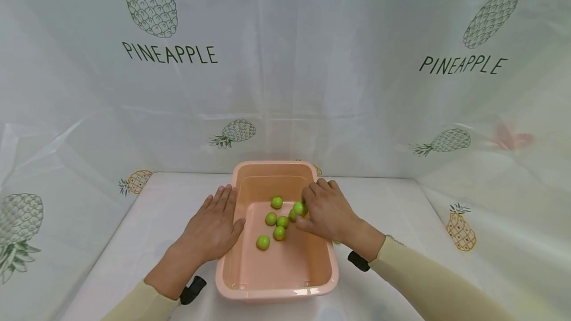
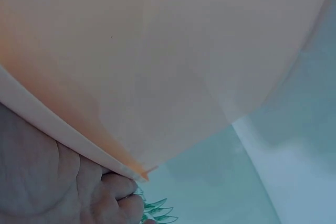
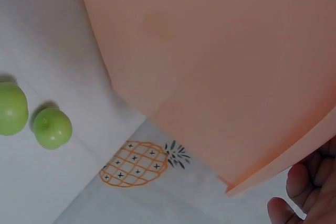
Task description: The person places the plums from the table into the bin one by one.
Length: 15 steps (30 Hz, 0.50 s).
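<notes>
A pink plastic basin (image 1: 276,292) stands on the white-covered table, with several small round green fruits (image 1: 263,242) on its floor. My left hand (image 1: 214,227) lies flat along the basin's left rim, fingers straight. In the left wrist view its palm side (image 2: 47,177) is against the outside of the rim. Over the right rim, my right hand (image 1: 327,209) reaches in with curled fingers and pinches a green fruit (image 1: 300,208) between thumb and fingers. The right wrist view shows curled fingertips (image 3: 300,182) beside the rim; the held fruit is hidden there.
Two more green fruits (image 3: 52,128) lie on the table outside the basin's right side, mostly hidden by the right forearm in the head view. A pineapple-print sheet (image 1: 312,63) hangs behind the table and at both sides.
</notes>
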{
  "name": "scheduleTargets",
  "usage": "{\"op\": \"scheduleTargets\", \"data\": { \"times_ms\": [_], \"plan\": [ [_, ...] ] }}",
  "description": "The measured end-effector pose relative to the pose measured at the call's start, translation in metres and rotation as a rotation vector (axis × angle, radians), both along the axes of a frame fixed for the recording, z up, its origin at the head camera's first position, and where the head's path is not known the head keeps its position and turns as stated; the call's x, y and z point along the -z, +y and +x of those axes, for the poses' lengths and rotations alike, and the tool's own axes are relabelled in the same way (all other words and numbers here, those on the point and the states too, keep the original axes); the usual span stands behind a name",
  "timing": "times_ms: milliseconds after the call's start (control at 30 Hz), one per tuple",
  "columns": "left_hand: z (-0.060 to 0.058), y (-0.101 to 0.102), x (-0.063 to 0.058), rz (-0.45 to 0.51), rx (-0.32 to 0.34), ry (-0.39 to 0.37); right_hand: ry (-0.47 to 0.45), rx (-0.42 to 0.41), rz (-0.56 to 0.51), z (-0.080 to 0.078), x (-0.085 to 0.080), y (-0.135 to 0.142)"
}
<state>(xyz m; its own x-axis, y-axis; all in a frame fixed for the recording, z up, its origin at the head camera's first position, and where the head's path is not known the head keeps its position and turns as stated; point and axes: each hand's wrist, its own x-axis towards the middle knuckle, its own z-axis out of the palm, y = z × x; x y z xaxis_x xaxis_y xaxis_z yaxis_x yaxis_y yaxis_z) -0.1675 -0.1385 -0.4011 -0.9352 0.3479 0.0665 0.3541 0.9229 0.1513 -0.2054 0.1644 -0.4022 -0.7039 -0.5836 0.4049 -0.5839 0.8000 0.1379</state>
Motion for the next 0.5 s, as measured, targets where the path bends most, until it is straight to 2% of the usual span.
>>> {"op": "scheduleTargets", "data": {
  "times_ms": [500],
  "plan": [
    [0.0,0.0002,0.0018,0.013,0.002,0.017,-0.032,0.029,0.001,0.0019,0.0001,0.0007]
  ]
}}
